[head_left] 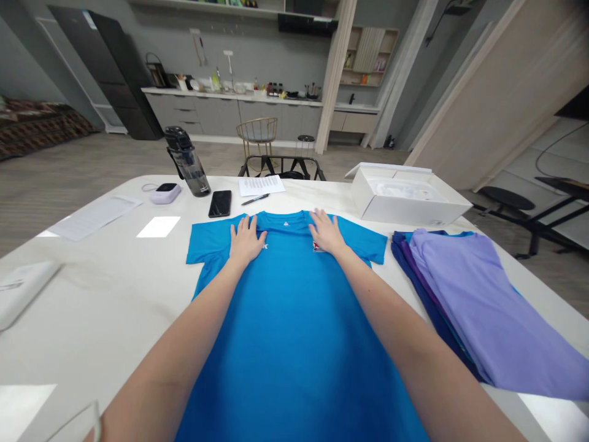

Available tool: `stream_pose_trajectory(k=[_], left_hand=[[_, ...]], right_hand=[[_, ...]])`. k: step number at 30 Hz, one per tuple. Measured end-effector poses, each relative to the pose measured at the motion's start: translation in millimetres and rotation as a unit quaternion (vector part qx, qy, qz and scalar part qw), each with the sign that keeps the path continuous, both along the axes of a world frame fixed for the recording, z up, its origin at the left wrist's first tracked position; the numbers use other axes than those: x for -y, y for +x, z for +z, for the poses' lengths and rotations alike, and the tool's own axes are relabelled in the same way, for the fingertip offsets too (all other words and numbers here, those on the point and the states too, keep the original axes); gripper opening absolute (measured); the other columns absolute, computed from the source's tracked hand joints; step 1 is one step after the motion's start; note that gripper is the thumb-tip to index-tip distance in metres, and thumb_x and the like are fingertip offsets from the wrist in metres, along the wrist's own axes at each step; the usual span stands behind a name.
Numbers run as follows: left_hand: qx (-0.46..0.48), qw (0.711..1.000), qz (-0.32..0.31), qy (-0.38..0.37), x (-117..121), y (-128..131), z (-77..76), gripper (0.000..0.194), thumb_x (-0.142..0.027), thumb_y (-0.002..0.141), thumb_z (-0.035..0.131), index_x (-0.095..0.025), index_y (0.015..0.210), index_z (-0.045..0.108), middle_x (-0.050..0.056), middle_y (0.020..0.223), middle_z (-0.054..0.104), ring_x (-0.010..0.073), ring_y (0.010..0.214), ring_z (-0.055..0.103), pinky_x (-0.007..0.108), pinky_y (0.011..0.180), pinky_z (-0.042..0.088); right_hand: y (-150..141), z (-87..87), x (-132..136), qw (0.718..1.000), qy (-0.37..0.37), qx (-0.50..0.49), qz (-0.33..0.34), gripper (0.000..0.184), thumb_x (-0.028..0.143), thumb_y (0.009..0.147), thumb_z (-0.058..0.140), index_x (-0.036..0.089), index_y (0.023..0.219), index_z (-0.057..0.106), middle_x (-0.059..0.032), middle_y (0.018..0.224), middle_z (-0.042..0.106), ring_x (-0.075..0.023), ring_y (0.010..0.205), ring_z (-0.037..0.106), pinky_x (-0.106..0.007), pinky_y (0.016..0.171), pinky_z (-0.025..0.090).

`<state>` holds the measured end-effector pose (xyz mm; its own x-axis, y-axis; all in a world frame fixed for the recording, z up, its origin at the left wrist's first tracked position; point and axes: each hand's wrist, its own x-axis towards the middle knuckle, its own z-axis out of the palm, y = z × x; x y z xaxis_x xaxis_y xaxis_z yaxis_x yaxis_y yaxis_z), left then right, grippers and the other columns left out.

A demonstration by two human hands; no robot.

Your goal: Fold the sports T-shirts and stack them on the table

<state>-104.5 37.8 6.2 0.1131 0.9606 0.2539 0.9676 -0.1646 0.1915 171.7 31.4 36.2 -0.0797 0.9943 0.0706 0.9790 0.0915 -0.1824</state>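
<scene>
Tees [478, 307] stacked R of blue tee [294, 307], phone [219, 204], box [409, 199] beyond.

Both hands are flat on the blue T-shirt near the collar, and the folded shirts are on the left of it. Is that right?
Not quite: the head view shows the folded shirts to the right of the blue T-shirt, not the left. The left hand and right hand are flat on it near the collar, as you said.

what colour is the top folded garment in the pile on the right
The top folded garment is pale lavender, best seen in the head view.
</scene>
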Motion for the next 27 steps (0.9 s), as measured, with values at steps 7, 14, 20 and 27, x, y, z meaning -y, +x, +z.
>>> stream_pose_trajectory(k=[7, 14, 20, 27], left_hand=[[0.017, 0.999, 0.035, -0.008, 0.3, -7.0, 0.7, 0.074, -0.059, 0.100, 0.030, -0.019, 0.161, 0.025, 0.012, 0.168, 0.021, 0.0314, 0.155, 0.018, 0.059, 0.124, 0.013], [-0.011, 0.999, -0.027, 0.025, 3.1, -5.0, 3.5, 0.058, -0.042, 0.104, 0.025, -0.022, 0.156, 0.040, 0.006, 0.165, 0.031, 0.0248, 0.154, 0.022, 0.052, 0.126, 0.010], [0.010, 0.998, -0.039, -0.058, -7.6, -7.7, -3.3, 0.062, -0.056, 0.102, 0.024, -0.029, 0.153, 0.045, 0.006, 0.165, 0.032, 0.0314, 0.154, 0.023, 0.063, 0.123, 0.011], [0.024, 0.994, -0.005, -0.107, -16.7, -9.3, -5.2, 0.065, -0.068, 0.096, 0.026, -0.043, 0.155, 0.036, 0.003, 0.168, 0.023, 0.0425, 0.154, 0.012, 0.081, 0.111, -0.001]], right_hand=[[-72.3, -6.0, -34.7, 0.985, -0.158, -0.037, 0.061, 0.067, 0.071, 0.099, 0.009, 0.046, 0.159, 0.022, 0.0082, 0.170, 0.007, -0.0348, 0.155, 0.002, -0.078, 0.112, -0.003], [-80.9, -10.8, -65.6, 0.984, -0.175, -0.026, -0.029, 0.075, 0.079, 0.093, 0.009, 0.047, 0.160, 0.012, 0.0107, 0.170, -0.003, -0.0403, 0.154, -0.009, -0.080, 0.110, -0.007], [-84.9, -5.8, -75.7, 0.980, -0.182, -0.030, -0.069, 0.076, 0.077, 0.093, 0.005, 0.043, 0.162, 0.010, 0.0081, 0.171, -0.004, -0.0416, 0.153, -0.010, -0.081, 0.110, -0.004], [-58.0, -3.1, -37.4, 0.994, -0.083, -0.040, -0.060, 0.069, 0.073, 0.097, 0.005, 0.047, 0.161, 0.011, 0.0073, 0.171, -0.001, -0.0368, 0.155, -0.005, -0.080, 0.111, 0.006]])
